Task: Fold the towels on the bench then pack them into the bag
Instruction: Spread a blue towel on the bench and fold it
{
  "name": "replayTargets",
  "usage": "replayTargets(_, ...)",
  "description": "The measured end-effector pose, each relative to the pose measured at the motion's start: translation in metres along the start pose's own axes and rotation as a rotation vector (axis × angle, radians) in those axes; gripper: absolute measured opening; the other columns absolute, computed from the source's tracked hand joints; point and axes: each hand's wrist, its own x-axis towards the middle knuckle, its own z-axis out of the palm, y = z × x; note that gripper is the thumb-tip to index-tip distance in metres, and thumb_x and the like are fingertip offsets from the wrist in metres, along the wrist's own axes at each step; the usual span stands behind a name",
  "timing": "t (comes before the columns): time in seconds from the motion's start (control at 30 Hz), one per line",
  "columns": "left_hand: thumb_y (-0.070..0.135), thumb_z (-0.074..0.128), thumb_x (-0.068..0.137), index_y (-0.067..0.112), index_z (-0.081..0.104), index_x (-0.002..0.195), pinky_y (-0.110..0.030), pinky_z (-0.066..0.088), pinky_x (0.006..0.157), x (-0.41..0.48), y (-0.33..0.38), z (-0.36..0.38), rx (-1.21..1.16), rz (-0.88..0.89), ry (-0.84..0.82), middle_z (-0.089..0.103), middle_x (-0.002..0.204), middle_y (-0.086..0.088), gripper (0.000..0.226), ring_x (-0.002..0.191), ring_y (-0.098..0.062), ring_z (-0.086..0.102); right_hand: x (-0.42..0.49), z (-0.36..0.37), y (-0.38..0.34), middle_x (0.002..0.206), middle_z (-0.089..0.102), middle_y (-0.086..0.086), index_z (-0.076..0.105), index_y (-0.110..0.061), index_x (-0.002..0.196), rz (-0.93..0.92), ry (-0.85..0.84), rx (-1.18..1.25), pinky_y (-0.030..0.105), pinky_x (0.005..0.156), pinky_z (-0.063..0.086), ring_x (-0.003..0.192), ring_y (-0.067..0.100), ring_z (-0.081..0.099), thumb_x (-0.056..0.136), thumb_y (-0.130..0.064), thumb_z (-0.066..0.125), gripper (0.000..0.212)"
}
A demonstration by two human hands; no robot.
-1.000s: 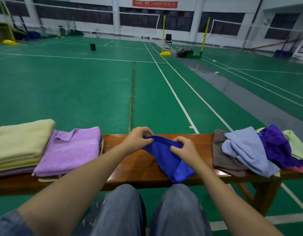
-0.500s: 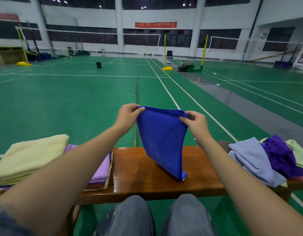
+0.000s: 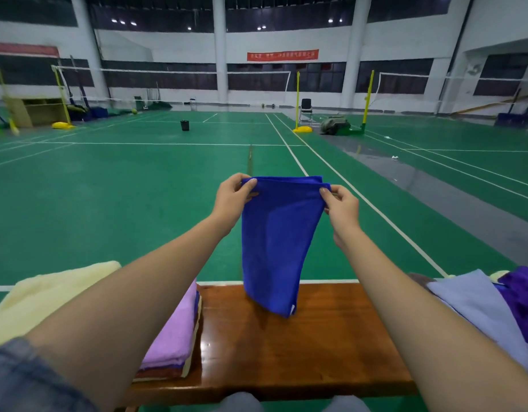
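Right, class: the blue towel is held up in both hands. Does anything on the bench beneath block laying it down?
Nothing visible does. The left hand and right hand pinch the blue towel by its top corners over bare bench; the folded stack lies to its left, the loose towels to its right.

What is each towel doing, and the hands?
Royal blue cloth towel: held up, hanging doubled.
Left hand: pinches its top left corner.
Right hand: pinches its top right corner.
Pale yellow fluffy towel: folded.
Lilac terry towel: folded flat.
Grey-blue towel: loose, unfolded.
Dark purple towel: crumpled.
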Motion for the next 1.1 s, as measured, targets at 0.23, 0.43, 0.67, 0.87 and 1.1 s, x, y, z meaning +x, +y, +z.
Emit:
replayTargets(0.23, 0.007, 0.052, 0.095, 0.016, 0.057, 0.076, -0.016, 0.052, 0.070, 0.012, 0.016, -0.005, -0.012, 0.132, 0.099, 0.060, 0.076, -0.001, 0.021, 0.070, -0.008, 0.058, 0.010, 0.014, -0.021, 0.082, 0.061, -0.001, 0.057, -0.018, 0.081, -0.077, -0.039, 0.108, 0.027, 0.076, 0.050, 0.076, 0.010, 0.056, 0.095, -0.012, 0.052, 0.016)
replayTargets(0.43, 0.013, 0.055, 0.093, 0.011, 0.060, 0.079, -0.022, 0.038, 0.063, -0.065, -0.043, -0.020, 0.183, -0.005, 0.081, 0.055, 0.069, 0.001, 0.015, 0.067, -0.009, 0.047, -0.059, -0.017, 0.032, 0.072, 0.054, -0.002, 0.055, -0.016, 0.076, 0.035, -0.126, 0.021, 0.025, 0.067, 0.038, 0.068, 0.009, 0.047, 0.094, -0.007, 0.053, 0.020)
replayTargets(0.67, 0.004, 0.053, 0.093, 0.013, 0.056, 0.072, -0.012, 0.036, 0.056, -0.164, -0.102, -0.020, 0.222, -0.206, -0.055, 0.054, 0.066, 0.002, 0.023, 0.061, -0.001, 0.047, -0.151, -0.065, 0.099, 0.068, 0.051, 0.001, 0.049, -0.011, 0.073, 0.185, -0.204, -0.139, 0.013, 0.049, 0.034, 0.052, -0.002, 0.046, 0.094, 0.000, 0.049, 0.023)
replayTargets(0.87, 0.011, 0.057, 0.092, 0.014, 0.058, 0.072, -0.029, 0.039, 0.066, -0.201, -0.154, -0.016, 0.256, -0.388, -0.097, 0.060, 0.072, -0.002, 0.020, 0.073, -0.014, 0.051, -0.186, -0.082, 0.149, 0.076, 0.054, 0.007, 0.050, -0.012, 0.078, 0.292, -0.185, -0.225, 0.019, 0.057, 0.036, 0.070, 0.016, 0.047, 0.095, -0.003, 0.049, 0.019)
replayTargets(1.1, 0.020, 0.056, 0.093, -0.007, 0.060, 0.087, -0.032, 0.037, 0.065, -0.177, -0.165, -0.001, 0.285, -0.407, -0.061, 0.059, 0.081, -0.016, 0.028, 0.075, -0.018, 0.050, -0.169, -0.074, 0.157, 0.084, 0.059, 0.003, 0.051, -0.013, 0.090, 0.295, -0.114, -0.289, 0.026, 0.064, 0.042, 0.075, 0.014, 0.054, 0.097, -0.010, 0.047, 0.009)
